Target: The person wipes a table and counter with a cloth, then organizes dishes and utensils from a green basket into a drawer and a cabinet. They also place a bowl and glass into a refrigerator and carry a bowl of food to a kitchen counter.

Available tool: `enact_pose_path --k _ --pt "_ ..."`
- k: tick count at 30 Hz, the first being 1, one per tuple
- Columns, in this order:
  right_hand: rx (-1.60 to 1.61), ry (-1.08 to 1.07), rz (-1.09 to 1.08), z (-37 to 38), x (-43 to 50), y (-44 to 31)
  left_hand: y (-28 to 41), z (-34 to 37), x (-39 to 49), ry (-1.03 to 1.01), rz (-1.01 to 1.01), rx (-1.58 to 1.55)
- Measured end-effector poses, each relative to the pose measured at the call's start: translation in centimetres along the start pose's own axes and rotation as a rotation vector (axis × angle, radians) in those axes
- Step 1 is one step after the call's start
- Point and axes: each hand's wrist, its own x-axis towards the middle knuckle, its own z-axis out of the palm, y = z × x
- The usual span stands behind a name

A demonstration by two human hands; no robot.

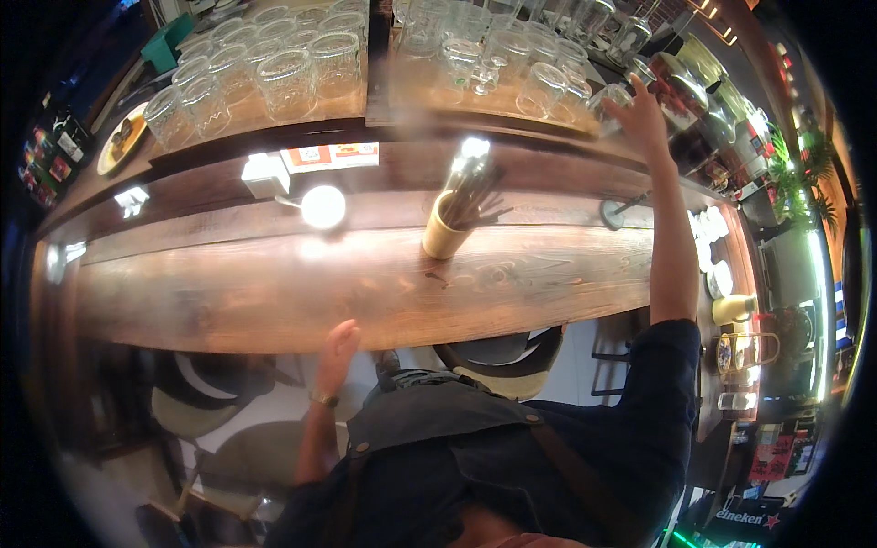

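Observation:
My right hand (637, 113) reaches up to the right end of the raised shelf, its fingers spread beside clear glassware (606, 103). Whether a fingertip touches the glass is unclear. Low on the left, my left hand (340, 342) hovers by the front edge of the wooden counter (370, 294), holding nothing. Rows of upturned clear tumblers (288, 82) stand on the left part of the shelf. Stemmed and plain glasses (541, 89) crowd its right part. A cylindrical holder (445, 229) of dark sticks, probably chopsticks, stands on the counter.
A round white lamp (323, 207) glows near the counter's back. Beyond my right arm is a small stand with a round base (612, 214). White crockery (719, 279) and a yellow jug (733, 309) line the right side. Chairs (507, 356) sit under the front edge.

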Motion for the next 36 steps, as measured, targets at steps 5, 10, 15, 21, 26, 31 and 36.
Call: enact_pose_path --k 5,10,15,21,26,31,36 --pt "0.309 -0.187 -0.108 -1.1 -1.5 -7.1 0.6 0.0 2.1 -0.053 -0.093 -0.078" --pt "0.205 -0.054 -0.276 2.5 0.0 -13.1 1.1 0.9 3.6 -0.145 -0.138 -0.092" --pt "0.013 -0.052 -0.266 5.5 3.3 -14.0 0.2 0.5 3.8 -0.117 -0.087 -0.137" --pt "-0.207 -0.118 -0.303 5.8 4.2 -14.2 -0.5 -0.9 3.1 -0.024 -0.153 -0.03" --pt "-0.288 -0.139 -0.288 4.6 3.5 -14.2 0.3 -0.7 3.8 -0.075 -0.123 -0.101" --pt "-0.014 0.049 -0.456 2.4 0.2 -14.3 1.2 0.5 4.4 -0.11 -0.101 -0.213" --pt "0.501 -0.153 -0.27 -1.9 -8.8 -14.4 1.3 0.9 4.0 -0.176 -0.066 -0.109"
